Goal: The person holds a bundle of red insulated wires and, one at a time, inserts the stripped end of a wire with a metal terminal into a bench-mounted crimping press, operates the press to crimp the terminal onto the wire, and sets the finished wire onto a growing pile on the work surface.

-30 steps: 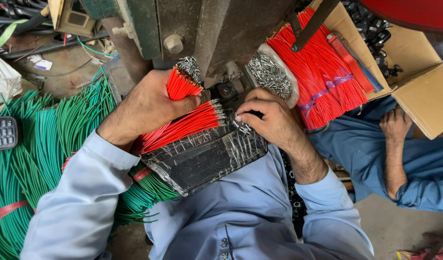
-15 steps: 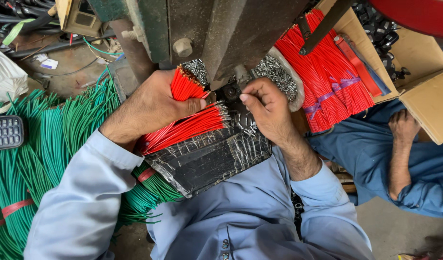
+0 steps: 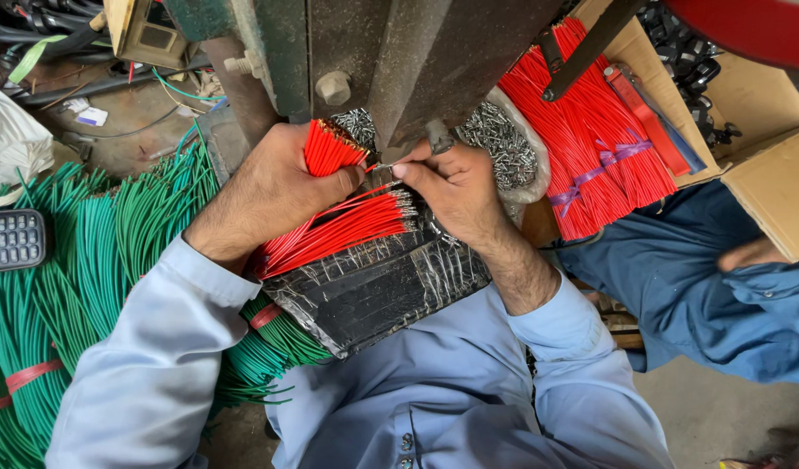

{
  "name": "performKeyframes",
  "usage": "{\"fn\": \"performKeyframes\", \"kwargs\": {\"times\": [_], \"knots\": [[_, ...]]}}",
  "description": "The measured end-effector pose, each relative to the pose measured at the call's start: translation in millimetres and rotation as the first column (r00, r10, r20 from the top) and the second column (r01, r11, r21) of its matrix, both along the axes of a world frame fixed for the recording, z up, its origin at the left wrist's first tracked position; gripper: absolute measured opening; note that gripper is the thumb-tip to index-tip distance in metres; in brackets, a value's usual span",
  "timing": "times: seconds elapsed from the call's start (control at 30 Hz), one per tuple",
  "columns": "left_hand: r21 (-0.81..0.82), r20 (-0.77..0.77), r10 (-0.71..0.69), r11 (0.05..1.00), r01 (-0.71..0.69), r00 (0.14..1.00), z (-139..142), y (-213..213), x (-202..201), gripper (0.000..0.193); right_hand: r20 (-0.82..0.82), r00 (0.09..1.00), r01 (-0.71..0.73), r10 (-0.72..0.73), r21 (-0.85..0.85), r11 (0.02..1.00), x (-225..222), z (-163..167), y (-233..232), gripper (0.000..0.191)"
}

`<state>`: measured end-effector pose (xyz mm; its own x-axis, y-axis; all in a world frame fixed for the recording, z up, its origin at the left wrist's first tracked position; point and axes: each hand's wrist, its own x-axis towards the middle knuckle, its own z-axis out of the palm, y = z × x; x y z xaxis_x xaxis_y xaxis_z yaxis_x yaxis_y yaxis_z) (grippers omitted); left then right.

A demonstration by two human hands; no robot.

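- Two hands up close to the dark metal machine [image 3: 399, 61] in the head view, both busy with red wires.
- Left hand [image 3: 273, 187] is closed round a bunch of red wires [image 3: 328, 149], ends poking up out of the fist right by the machine.
- Right hand [image 3: 451, 187] has its fingertips pinched on a single thin red wire [image 3: 378, 167], just beside the left thumb, so the hands nearly touch.
- More red wires lie in a loose sheaf [image 3: 343, 230] right under both hands, on a black taped-up pad [image 3: 378, 287] on the lap.
- Pile of small metal terminals [image 3: 499, 143] sits just beyond the right hand.
- Green wire bundles [image 3: 78, 287] fill the left side, with a keypad phone [image 3: 13, 241] at the edge.
- Tied red wire bundle [image 3: 590, 143] in a cardboard box [image 3: 764, 165] on the right, near another person's blue sleeve [image 3: 729, 304].
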<state>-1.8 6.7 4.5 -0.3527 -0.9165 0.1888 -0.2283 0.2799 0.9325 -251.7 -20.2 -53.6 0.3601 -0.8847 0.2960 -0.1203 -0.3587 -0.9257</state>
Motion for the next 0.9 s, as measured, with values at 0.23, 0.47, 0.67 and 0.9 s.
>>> {"fn": "performKeyframes", "kwargs": {"times": [0.23,0.47,0.67,0.9], "knots": [[0.028,0.045,0.015,0.999,-0.016,0.999,-1,0,0,0.015,-0.075,0.997,0.027,-0.031,-0.057,0.998,0,-5,0,0.005],[0.064,0.075,0.026,0.997,-0.030,0.997,-1,-1,0,0.016,-0.140,0.988,0.057,-0.069,-0.091,0.994,0,-1,0,0.004],[0.057,-0.043,-0.099,0.993,0.101,0.994,2,3,-3,0.015,-0.056,0.991,-0.122,0.121,-0.006,0.993,-18,25,14,0.011],[0.081,-0.037,-0.063,0.995,0.066,0.997,-2,2,0,0.014,-0.638,0.767,-0.122,-0.076,-0.260,0.958,-52,56,28,0.011]]}}
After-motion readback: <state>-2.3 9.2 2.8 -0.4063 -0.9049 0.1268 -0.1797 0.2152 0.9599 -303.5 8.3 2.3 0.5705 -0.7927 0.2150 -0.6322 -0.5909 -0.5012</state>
